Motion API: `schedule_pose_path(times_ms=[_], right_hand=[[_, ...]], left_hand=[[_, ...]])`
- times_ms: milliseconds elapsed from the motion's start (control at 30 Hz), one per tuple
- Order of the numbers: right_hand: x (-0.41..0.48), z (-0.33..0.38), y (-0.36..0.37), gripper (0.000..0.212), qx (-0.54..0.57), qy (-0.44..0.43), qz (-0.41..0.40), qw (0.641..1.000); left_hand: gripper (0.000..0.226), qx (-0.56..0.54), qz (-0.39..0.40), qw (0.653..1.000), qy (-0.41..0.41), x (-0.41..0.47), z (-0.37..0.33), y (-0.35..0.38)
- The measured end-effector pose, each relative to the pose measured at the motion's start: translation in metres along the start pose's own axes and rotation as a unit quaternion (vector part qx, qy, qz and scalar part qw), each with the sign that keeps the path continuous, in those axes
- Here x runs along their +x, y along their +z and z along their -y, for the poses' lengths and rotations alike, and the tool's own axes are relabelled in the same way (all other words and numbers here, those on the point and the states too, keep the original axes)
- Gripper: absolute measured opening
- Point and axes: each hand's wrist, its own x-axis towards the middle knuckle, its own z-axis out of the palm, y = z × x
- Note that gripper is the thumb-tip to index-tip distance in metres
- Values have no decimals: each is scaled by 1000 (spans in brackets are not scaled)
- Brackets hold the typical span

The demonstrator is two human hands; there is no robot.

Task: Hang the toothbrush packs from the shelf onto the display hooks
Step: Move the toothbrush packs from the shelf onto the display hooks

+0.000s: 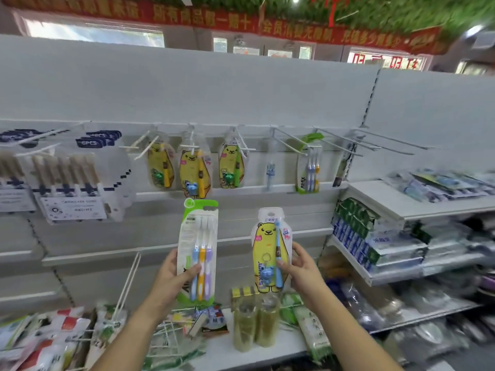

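Note:
My left hand (171, 277) grips a green-and-white pack of three toothbrushes (198, 247) upright by its lower half. My right hand (302, 269) holds a yellow bear toothbrush pack (270, 250) with a blue brush, also upright. Both packs are raised in front of the white back panel, below the row of display hooks (289, 140). Three yellow bear packs (192, 167) hang on the hooks above, with a small blue brush pack (270, 170) and a matching green three-brush pack (308, 167) to their right. Bare hooks (385, 141) stick out at the right end.
Large packs of brown-bristled brushes (61, 172) hang at the left. The lower shelf (267, 352) carries two clear jars (254, 322), loose wire hooks and assorted packets. To the right, shelves hold boxed toothpaste (356, 231) and more loose packs (442, 186).

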Motion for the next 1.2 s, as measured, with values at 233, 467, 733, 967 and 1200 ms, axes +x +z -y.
schedule_pose_path(times_ms=[233, 467, 733, 967, 1200], right_hand=[[4, 19, -64, 73, 36, -13, -3, 999], [10, 38, -69, 55, 65, -18, 17, 998], [16, 45, -56, 53, 67, -24, 16, 997], [17, 48, -13, 80, 61, -30, 67, 995], [23, 53, 23, 72, 33, -26, 95, 995]], left_hand=[[105, -1, 9, 1000, -1, 8, 2, 77], [98, 4, 11, 1000, 0, 13, -3, 111], [89, 14, 4, 1000, -7, 26, -7, 105], [31, 129, -27, 990, 51, 29, -5, 117], [38, 10, 9, 1000, -13, 24, -13, 123]])
